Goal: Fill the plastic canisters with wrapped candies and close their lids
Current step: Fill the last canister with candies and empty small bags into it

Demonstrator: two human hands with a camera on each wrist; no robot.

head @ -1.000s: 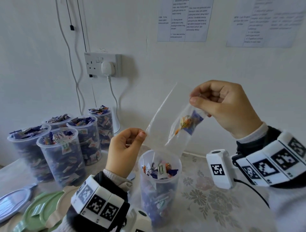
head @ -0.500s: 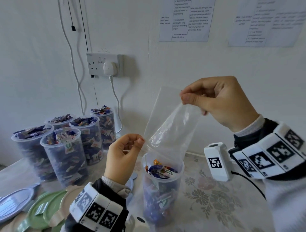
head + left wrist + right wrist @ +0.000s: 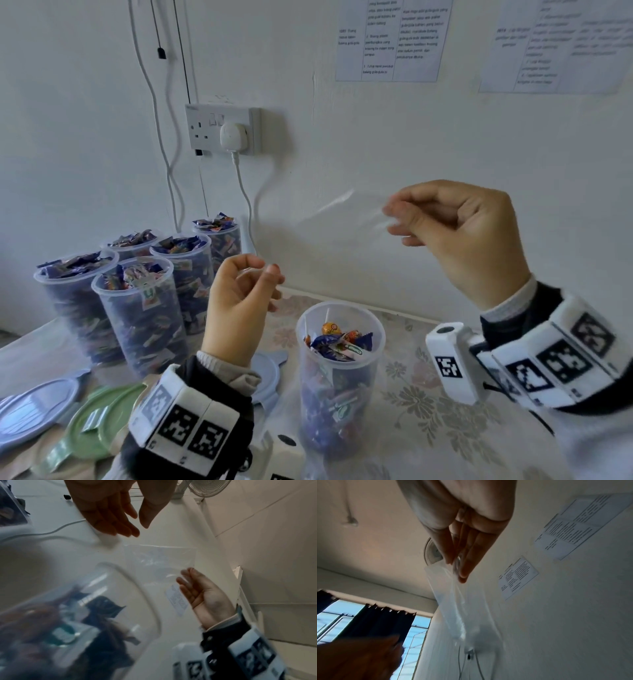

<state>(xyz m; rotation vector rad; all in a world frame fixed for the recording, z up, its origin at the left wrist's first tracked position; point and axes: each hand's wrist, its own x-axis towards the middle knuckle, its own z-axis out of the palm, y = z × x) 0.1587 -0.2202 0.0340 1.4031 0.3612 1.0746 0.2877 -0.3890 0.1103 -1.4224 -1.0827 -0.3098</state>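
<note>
In the head view, the right hand (image 3: pixel 459 240) pinches an empty clear bag (image 3: pixel 339 219) at middle right. The left hand (image 3: pixel 239 298) is loosely curled, holding nothing. An open canister (image 3: pixel 339 377) of candies (image 3: pixel 337 341) stands low in the middle on the table (image 3: pixel 428 411).

The left wrist view shows the left hand (image 3: pixel 120 507) spread at the top.

The right wrist view shows the right hand's fingers (image 3: pixel 467 563) pinching the bag (image 3: pixel 462 608) at the top.

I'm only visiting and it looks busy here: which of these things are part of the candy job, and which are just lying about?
Part of the job:
- near canister, open, candies inside
- five filled canisters
- loose lids
- empty clear bag, pinched by the right hand
- left hand

Just there:
- wall socket
- printed sheets
</note>
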